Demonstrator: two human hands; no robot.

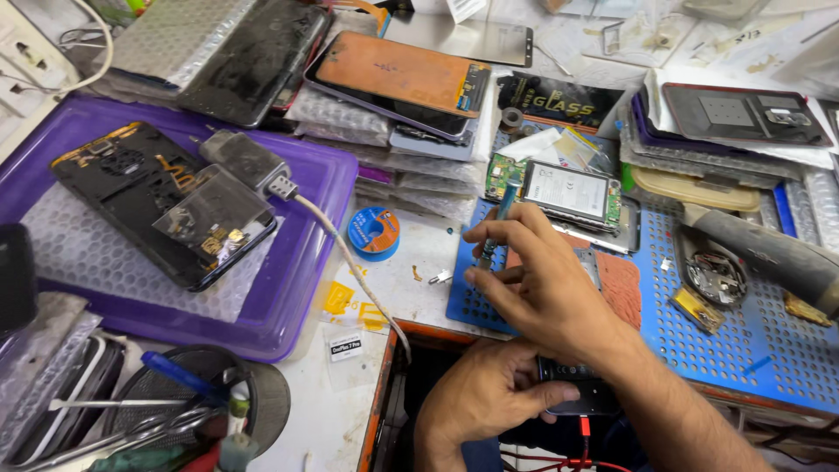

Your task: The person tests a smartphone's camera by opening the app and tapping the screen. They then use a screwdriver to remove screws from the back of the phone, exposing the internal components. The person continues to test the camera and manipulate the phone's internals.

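Note:
My right hand (542, 288) is over the left part of a blue perforated work mat (743, 341). It pinches a slim teal-handled tool (502, 205) that points down at the mat. Just beyond the tool lies an opened phone with its battery and green circuit board showing (568, 192). My left hand (481, 393) is lower, below the bench edge, and grips a small black device (594, 400) with its thumb across it. A red cable hangs from that device.
A purple tray (306, 262) at the left holds an opened black phone (131, 192) and a grey charger plug (245, 162) with a white cable. A blue wire spool (374, 232) lies between tray and mat. A grey tool handle (769, 253) lies at the right; a tool cup (192, 411) stands at the bottom left.

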